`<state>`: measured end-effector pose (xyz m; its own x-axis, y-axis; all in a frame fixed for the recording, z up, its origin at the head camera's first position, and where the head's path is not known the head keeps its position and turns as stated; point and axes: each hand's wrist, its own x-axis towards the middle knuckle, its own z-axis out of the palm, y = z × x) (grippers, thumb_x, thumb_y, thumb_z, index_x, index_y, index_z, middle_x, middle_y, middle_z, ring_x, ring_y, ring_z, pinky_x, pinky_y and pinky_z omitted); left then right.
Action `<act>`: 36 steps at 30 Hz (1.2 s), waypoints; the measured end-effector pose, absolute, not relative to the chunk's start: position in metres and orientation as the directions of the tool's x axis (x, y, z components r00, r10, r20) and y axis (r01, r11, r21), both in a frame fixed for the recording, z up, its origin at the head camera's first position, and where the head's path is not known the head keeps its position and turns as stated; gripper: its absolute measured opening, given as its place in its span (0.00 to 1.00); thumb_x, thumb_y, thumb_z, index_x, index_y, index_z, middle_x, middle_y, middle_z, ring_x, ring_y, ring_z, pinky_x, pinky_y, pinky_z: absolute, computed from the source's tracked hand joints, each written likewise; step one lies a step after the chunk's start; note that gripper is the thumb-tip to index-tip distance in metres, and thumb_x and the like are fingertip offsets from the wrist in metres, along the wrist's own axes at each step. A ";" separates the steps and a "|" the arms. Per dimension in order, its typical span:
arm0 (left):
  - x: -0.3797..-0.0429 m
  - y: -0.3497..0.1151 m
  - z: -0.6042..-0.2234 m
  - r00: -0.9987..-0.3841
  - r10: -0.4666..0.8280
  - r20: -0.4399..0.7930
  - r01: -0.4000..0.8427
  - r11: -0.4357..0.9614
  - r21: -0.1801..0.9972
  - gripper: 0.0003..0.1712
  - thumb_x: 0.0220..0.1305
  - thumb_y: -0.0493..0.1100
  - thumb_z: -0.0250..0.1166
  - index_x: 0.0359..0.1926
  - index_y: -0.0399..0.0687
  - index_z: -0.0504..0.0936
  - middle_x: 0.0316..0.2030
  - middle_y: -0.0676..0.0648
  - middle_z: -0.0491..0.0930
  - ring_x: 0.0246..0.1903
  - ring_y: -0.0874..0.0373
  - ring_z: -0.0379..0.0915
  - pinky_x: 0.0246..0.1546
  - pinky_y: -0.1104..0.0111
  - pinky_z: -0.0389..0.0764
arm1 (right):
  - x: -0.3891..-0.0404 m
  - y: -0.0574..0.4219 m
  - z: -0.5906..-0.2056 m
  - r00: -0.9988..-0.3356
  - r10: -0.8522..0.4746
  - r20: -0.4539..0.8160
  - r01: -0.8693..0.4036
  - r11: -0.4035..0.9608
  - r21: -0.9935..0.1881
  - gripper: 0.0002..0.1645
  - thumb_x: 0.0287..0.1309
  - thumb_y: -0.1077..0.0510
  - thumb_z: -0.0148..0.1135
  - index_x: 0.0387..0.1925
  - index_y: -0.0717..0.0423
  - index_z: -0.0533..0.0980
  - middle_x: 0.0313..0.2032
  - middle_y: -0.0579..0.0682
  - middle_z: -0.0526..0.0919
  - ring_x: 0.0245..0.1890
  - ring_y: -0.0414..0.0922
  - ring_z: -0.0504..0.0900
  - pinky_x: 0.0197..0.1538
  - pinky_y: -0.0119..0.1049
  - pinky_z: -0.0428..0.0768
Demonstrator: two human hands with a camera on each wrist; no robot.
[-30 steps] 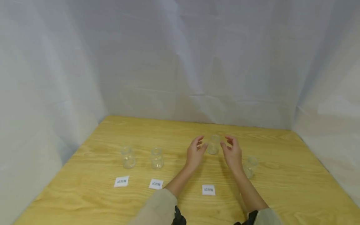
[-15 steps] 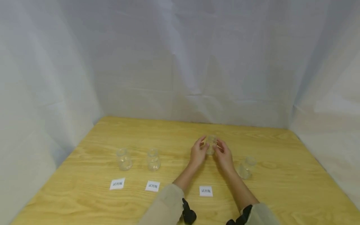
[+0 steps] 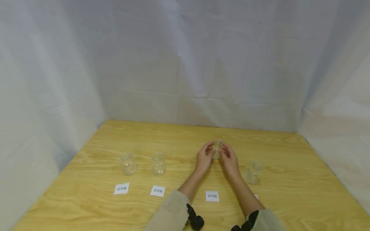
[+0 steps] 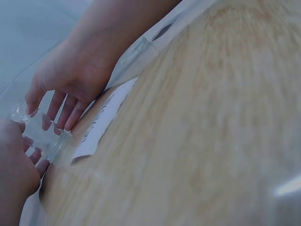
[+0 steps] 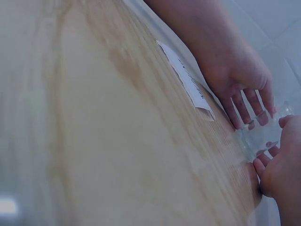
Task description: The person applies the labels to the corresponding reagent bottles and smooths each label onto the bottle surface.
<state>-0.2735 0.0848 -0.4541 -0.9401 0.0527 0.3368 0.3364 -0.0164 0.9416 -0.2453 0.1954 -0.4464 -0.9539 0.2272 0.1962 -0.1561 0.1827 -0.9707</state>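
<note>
Between my two hands, toward the back of the table in the head view, stands a clear glass bottle (image 3: 217, 145). My left hand (image 3: 204, 161) grips its left side, and my right hand (image 3: 230, 162) grips its right side. Both thumbs are on the near side of the glass. From the left wrist view, the curled fingers lie around the glass bottle (image 4: 44, 134), whose base seems to be on the table. The right wrist view has the same glass bottle (image 5: 257, 136) held from both sides; palms and fingers cover parts of it.
Two similar glass bottles (image 3: 128, 164) (image 3: 158, 165) stand at left, and another bottle (image 3: 253, 173) is right of my right forearm. Paper labels (image 3: 121, 188) (image 3: 157, 191) (image 3: 212, 196) lie on the wooden table (image 3: 86, 195); my right forearm partly hides one more. White sheeting (image 3: 144, 64) surrounds the table.
A second ago both hands were apart on either side of the bottle. They came inward and took hold of it. Over the last half second they have barely moved.
</note>
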 end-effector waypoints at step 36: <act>-0.233 0.073 -0.450 -0.942 0.071 0.327 0.331 0.037 0.943 0.18 0.64 0.35 0.56 0.55 0.35 0.72 0.52 0.39 0.73 0.51 0.46 0.70 0.51 0.63 0.72 | -0.212 0.185 -0.447 -0.958 0.216 0.189 -0.143 0.212 -0.967 0.27 0.65 0.54 0.52 0.62 0.60 0.63 0.57 0.63 0.69 0.54 0.56 0.69 0.54 0.46 0.71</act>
<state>-0.2325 0.0727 -0.4501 -0.9422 0.0711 0.3274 0.3305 0.0367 0.9431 -0.2118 0.1845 -0.4472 -0.9580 0.2162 0.1886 -0.1426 0.2115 -0.9669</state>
